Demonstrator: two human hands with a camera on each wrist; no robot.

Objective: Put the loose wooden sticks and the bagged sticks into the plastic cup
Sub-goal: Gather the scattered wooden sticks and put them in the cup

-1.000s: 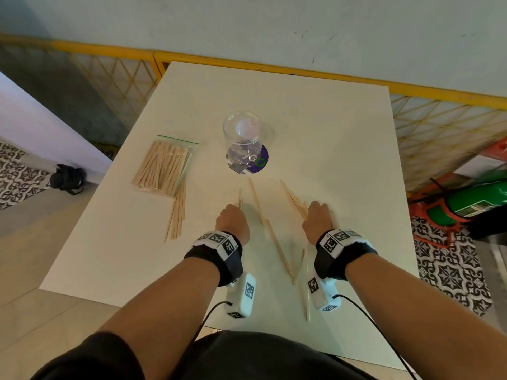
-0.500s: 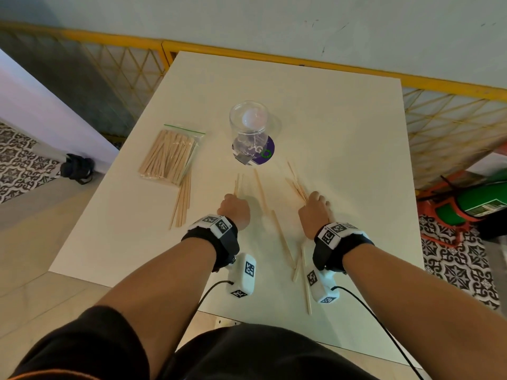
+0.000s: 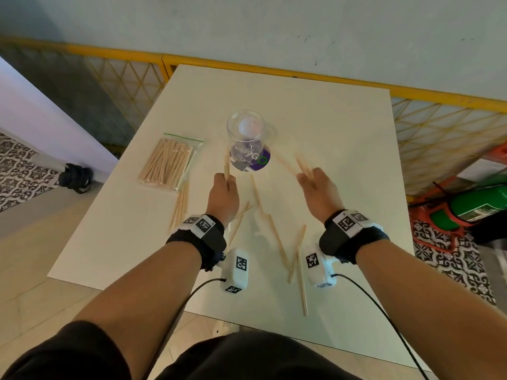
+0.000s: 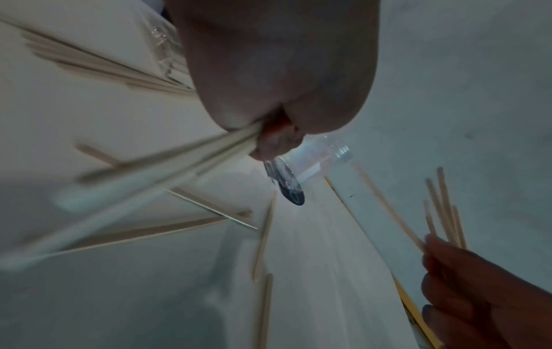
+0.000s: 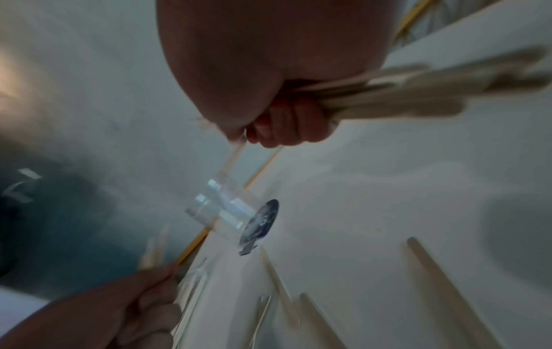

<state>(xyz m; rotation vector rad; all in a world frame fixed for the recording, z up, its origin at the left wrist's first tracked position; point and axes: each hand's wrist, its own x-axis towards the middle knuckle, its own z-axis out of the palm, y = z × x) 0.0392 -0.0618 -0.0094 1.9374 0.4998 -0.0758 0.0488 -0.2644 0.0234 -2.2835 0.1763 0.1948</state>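
Observation:
A clear plastic cup (image 3: 248, 133) stands upright on a purple round sticker (image 3: 262, 163) mid-table. My left hand (image 3: 225, 182) is raised just left of the cup and grips a few wooden sticks (image 3: 226, 165) that point up beside the cup's wall. My right hand (image 3: 310, 178) is raised to the cup's right and holds several sticks (image 3: 303, 165) fanned out. The zip bag of sticks (image 3: 168, 161) lies flat to the left. Several loose sticks (image 3: 277, 239) remain on the table between my wrists. The right wrist view shows the cup (image 5: 221, 210) ahead of that hand.
A small loose bundle of sticks (image 3: 181, 207) pokes out from under the bag's near end. The white table (image 3: 343, 149) ends near my body. A yellow mesh fence (image 3: 439, 127) runs behind it, and a green cylinder (image 3: 477, 204) lies on the floor to the right.
Both hands have lifted off the table with sticks in them and moved forward toward the cup. The bag and cup have not moved.

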